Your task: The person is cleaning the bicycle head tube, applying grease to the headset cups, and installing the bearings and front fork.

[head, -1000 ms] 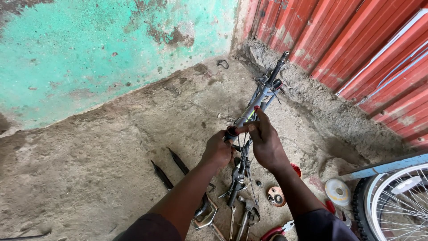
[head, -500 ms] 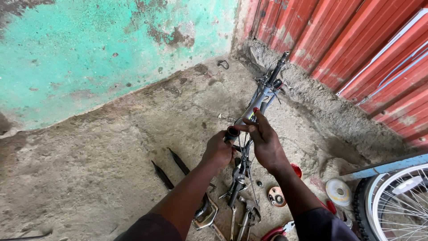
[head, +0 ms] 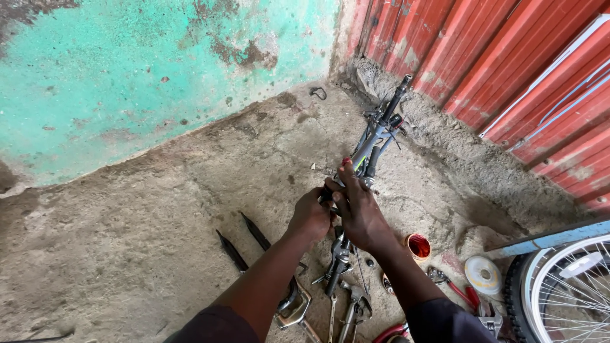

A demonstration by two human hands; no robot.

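1. Left hand (head: 311, 216) and right hand (head: 359, 213) closed around grey metal bicycle handlebar (head: 375, 143), held above dirt floor (head: 159, 222).
2. Likely mid-adjustment at handlebar centre; steady hold needed next.
3. Steel wrenches (head: 343, 314) lying below.

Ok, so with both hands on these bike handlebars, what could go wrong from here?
The handlebar is held up only by the left hand and right hand, so a slip could drop it on the wrenches below. An elbow could tip the small red pot. Loose cables might snag fingers.
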